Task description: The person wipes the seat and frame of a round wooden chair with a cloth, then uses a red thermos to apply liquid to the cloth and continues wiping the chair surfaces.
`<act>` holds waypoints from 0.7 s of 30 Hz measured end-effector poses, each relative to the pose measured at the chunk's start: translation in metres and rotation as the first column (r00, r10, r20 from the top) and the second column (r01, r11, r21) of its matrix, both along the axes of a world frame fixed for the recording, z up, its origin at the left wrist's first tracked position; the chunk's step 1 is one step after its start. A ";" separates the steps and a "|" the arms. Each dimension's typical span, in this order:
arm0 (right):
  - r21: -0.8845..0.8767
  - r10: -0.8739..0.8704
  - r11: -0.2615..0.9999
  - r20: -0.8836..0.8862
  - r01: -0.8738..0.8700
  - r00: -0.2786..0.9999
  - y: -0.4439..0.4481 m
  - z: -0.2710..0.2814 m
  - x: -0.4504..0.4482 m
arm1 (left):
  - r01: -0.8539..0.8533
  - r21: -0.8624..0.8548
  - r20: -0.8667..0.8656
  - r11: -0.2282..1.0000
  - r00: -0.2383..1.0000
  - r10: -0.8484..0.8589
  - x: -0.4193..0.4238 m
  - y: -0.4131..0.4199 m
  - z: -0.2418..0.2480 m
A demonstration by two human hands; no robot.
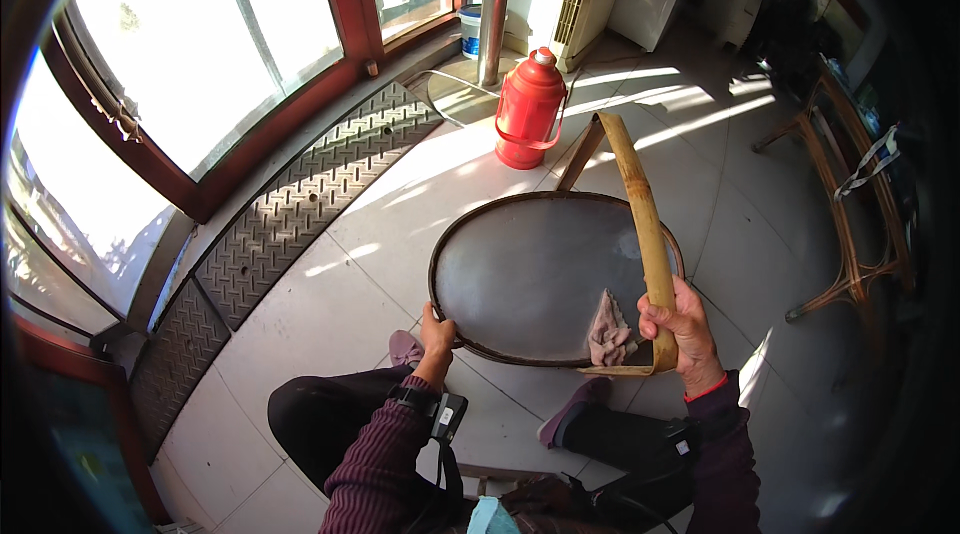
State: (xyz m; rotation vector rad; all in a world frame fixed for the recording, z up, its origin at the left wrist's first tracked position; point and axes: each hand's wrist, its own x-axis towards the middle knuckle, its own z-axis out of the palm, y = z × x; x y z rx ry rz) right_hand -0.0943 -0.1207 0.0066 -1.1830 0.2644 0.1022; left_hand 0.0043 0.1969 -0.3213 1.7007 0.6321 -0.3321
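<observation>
A large round tray (pixel 517 271) with a dark flat inside and a raised rim lies before me. From its side rises a bamboo carrying handle (pixel 641 196), bent at sharp corners. My right hand (pixel 681 327) is wrapped around the upright bamboo near its lower bend. At the tray's near left, my left hand (pixel 436 339) grips the rim, thumb on top and fingers partly hidden. A crumpled pinkish cloth (pixel 609 331) rests inside the tray, close to my right hand, touched by neither hand.
Beyond the tray stands a red thermos flask (pixel 531 110) on the tiled floor. A metal post (pixel 495 8) and a white bucket (pixel 470 31) are behind it. Patterned metal plates (pixel 300 211) run along the glass doors. On the right is a rattan stand (pixel 844 234).
</observation>
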 end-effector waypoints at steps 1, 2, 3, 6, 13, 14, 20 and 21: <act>-0.003 -0.038 0.999 -0.012 0.038 0.999 -0.016 -0.002 -0.006 | 0.027 -0.073 -0.029 0.997 0.999 -0.030 -0.003 -0.026 0.011; -0.015 -0.048 0.999 -0.010 0.048 0.999 -0.026 -0.001 -0.004 | -0.008 -0.070 -0.028 0.998 1.000 0.006 -0.002 -0.040 0.015; -0.022 -0.048 0.999 -0.006 0.048 0.999 -0.032 -0.001 0.000 | -0.036 -0.038 -0.006 0.999 0.999 0.036 0.002 -0.048 0.016; -0.039 -0.058 0.998 0.021 0.059 0.998 -0.052 0.000 0.014 | -0.025 -0.070 0.021 0.997 0.999 0.027 0.020 -0.065 0.018; -0.114 -0.160 0.979 0.070 0.167 0.985 -0.117 -0.002 0.024 | 0.092 0.036 0.151 0.995 0.984 -0.096 0.066 -0.143 0.048; -0.108 -0.159 0.980 0.083 0.168 0.984 -0.122 -0.004 0.028 | 0.092 0.019 0.124 0.996 0.988 -0.094 0.072 -0.147 0.041; -0.138 -0.267 0.950 0.113 0.281 0.957 -0.162 -0.015 0.020 | 0.271 0.119 0.142 0.955 0.948 -0.286 0.104 -0.208 0.033; -0.142 -0.280 0.945 0.108 0.293 0.954 -0.168 -0.015 0.016 | 0.289 0.133 0.149 0.948 0.940 -0.307 0.105 -0.219 0.030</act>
